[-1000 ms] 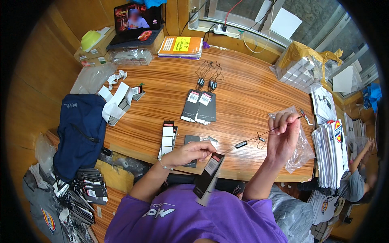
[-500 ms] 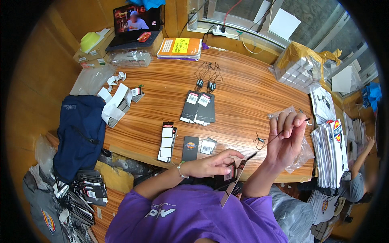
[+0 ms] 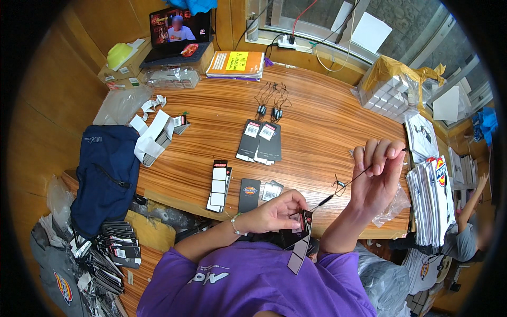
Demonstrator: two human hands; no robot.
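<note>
Both hands pinch shut: left (image 3: 275,211) on tags (image 3: 299,238), right (image 3: 376,177) on string (image 3: 343,184).

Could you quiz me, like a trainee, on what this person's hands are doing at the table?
1. True or false: the left hand holds dark tags near the table edge.
2. What does the right hand pinch? A) a black string B) a pen C) a cup
3. Fill in: at the table's far side an open ___ stands on cardboard boxes.

Key
1. True.
2. A; the string runs taut down towards the tags.
3. laptop; its boxes sit in the left corner.
</note>
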